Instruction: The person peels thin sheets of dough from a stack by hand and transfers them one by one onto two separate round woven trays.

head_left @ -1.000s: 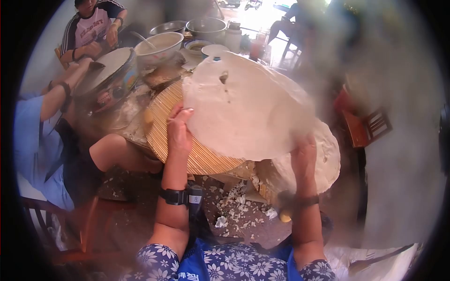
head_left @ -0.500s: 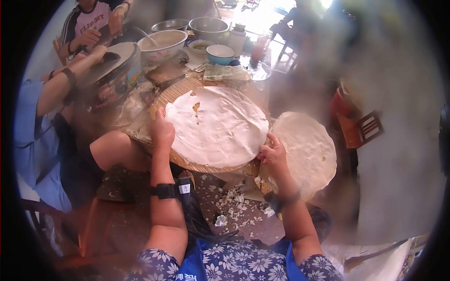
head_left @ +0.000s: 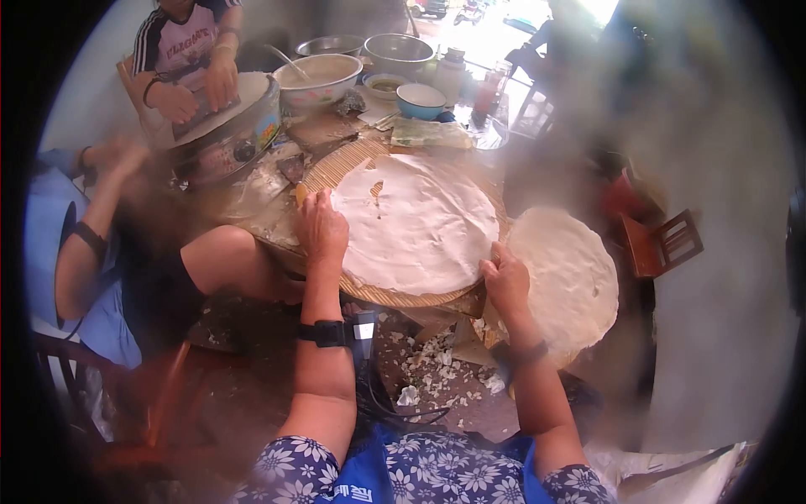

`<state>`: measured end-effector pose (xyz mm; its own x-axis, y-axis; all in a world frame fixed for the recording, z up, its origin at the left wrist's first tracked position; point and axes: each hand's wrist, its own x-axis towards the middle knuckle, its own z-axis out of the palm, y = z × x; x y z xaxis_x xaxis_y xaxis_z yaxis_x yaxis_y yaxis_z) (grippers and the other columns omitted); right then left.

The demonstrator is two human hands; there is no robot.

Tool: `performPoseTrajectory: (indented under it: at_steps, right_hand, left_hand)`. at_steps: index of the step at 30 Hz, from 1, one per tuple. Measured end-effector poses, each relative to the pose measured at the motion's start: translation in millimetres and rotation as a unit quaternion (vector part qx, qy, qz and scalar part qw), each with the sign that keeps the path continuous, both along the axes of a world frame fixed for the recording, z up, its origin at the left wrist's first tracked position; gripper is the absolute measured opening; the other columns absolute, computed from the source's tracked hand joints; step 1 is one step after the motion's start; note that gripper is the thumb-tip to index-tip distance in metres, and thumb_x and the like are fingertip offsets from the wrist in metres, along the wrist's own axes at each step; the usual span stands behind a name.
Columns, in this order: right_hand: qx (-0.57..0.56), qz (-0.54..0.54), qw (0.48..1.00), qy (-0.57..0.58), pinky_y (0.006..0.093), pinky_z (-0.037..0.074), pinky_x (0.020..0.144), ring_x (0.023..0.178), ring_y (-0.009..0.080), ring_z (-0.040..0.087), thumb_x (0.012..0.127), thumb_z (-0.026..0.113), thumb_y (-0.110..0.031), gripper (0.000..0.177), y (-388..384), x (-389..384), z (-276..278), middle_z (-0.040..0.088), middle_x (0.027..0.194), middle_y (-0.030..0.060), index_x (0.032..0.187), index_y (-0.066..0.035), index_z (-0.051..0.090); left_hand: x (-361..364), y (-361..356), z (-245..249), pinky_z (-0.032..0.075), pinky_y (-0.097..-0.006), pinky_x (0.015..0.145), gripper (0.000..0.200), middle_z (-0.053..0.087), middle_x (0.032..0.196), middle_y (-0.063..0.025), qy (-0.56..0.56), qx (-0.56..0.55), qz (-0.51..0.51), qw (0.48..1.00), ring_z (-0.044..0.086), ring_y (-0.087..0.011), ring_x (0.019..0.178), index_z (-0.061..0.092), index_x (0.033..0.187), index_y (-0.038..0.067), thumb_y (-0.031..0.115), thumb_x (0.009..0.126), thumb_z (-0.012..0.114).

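A large white round sheet (head_left: 420, 227) with a small torn hole near its upper left lies on a round ribbed woven tray (head_left: 336, 166). At the sheet's left edge is my left hand (head_left: 322, 225), its fingers bent over the rim there. My right hand (head_left: 506, 273) pinches the right edge of the sheet between thumb and fingers. Whether that pinch also takes in the tray rim is hard to tell. Just beyond my right hand lies a second pale round sheet (head_left: 567, 277), partly behind my forearm.
Behind the tray stand a floral basin (head_left: 317, 94) with a spoon, a metal bowl (head_left: 399, 63), a blue bowl (head_left: 421, 105) and a bottle (head_left: 449, 74). At left, two people sit near a large round drum (head_left: 227, 139). White scraps (head_left: 437, 370) litter the floor.
The view has shifted, so most things appear further right. My left fingers have moved onto the sheet's left edge. The blue-sleeved person's hand has left the drum, where the other person's hands now lie.
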<state>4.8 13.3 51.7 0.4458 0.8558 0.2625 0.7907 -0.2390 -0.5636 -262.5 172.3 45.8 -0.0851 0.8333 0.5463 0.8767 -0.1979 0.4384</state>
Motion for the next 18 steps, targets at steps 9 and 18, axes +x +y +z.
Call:
performPoseTrajectory:
  at_steps: [9,18]
  right_hand:
    - [0.009,0.001,1.000,-0.014,0.0396,0.047,0.066,0.075,0.0327,0.062,0.080,0.061,-0.021,0.026,-18.4,16.0,0.9,0.064,0.080,0.0156,0.102,-0.008,0.063]
    - [-0.015,-0.219,0.973,-0.077,0.0364,0.048,0.069,0.075,0.0294,0.063,0.081,0.059,-0.021,0.022,-127.4,155.9,-9.2,0.065,0.080,0.0161,0.096,-0.006,0.065]
  left_hand:
    - [40.7,-17.5,13.7,0.040,-0.0394,0.092,0.035,0.059,0.110,-0.0156,-0.049,-0.020,-0.136,0.989,0.053,-0.0325,0.104,0.058,0.110,0.006,0.007,0.075,0.058]
    - [127.9,-78.5,11.3,0.045,-0.0391,0.089,0.029,0.061,0.108,-0.0156,-0.134,-0.034,-0.390,0.910,0.056,-0.0329,0.101,0.060,0.105,0.004,0.005,0.077,0.059]
